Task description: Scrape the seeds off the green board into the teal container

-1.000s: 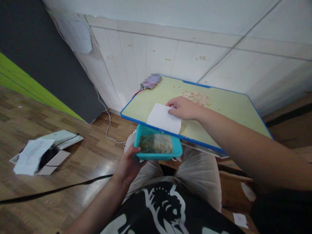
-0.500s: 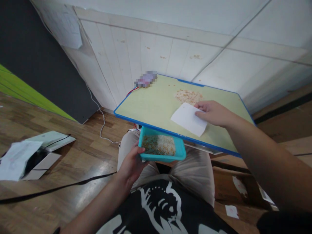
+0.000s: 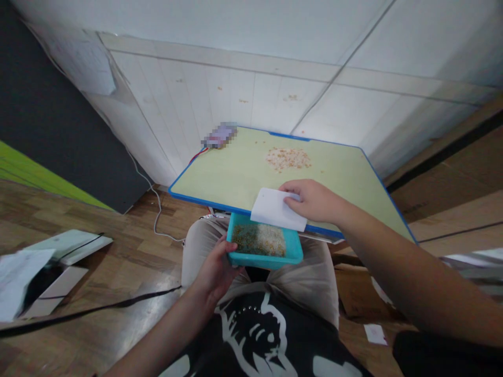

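My left hand [image 3: 216, 268] grips the left end of a teal tray [image 3: 264, 256] filled with mixed grain, holding it just under the near edge of a green table [image 3: 236, 173] with a blue rim. My right hand [image 3: 314, 200] pinches a white card [image 3: 275, 209] that lies at the table's near edge, overhanging the tray. A small pile of pale grain [image 3: 288, 157] sits farther back on the table top.
A blurred purple object [image 3: 218, 136] with a red wire lies at the table's far left corner by the white wall. On the wood floor to the left are papers and a flat box [image 3: 47, 262], a white cable [image 3: 155, 209] and a black strap [image 3: 98, 309].
My right hand drew the white card back from mid-table to the near edge above the tray. The tray in my left hand stayed under the edge.
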`<state>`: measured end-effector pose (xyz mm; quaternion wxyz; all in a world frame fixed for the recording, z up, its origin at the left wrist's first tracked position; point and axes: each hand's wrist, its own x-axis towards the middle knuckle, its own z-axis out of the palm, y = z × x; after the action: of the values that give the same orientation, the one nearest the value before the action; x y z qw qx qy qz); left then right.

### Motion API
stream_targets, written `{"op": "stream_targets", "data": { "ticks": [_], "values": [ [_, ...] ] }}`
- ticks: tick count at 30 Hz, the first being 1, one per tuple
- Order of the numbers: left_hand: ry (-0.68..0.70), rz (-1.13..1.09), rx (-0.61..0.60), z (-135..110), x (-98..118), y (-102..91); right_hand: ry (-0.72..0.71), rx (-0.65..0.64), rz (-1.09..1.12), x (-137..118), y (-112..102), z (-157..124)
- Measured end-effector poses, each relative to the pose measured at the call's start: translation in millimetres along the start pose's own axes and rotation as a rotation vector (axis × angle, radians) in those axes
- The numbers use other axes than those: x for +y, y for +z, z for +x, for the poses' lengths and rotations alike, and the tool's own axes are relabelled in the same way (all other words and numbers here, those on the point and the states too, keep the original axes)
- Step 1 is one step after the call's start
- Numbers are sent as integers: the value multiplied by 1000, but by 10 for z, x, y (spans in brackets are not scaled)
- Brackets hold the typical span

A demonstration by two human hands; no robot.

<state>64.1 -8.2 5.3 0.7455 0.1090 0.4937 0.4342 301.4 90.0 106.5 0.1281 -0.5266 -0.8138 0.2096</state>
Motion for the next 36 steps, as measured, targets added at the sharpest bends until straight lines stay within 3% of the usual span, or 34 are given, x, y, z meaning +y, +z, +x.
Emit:
{"op": "stream_targets", "data": {
  "ticks": [3, 6, 10, 13, 19, 31, 36],
  "values": [
    [-9, 9, 6, -21, -14, 20, -28, 12, 25, -8, 125, -112],
    [-1, 7, 23, -47, -39, 24, -32, 77, 236, 145, 262, -279],
    [-7, 3, 47, -53, -100, -23, 148, 247, 661, 482, 410, -510],
    [-21, 6, 27, -23, -166, -85, 242, 358, 829, 626, 468, -591],
    [-20, -29, 19, 26, -263, -141, 223, 379, 812, 557, 502, -524],
    [-42, 14, 79, 74, -219, 41, 119, 477, 811, 594, 627, -459],
    [-39, 57, 0, 144, -198, 49, 58, 478, 895, 610, 638, -444]
  ]
}}
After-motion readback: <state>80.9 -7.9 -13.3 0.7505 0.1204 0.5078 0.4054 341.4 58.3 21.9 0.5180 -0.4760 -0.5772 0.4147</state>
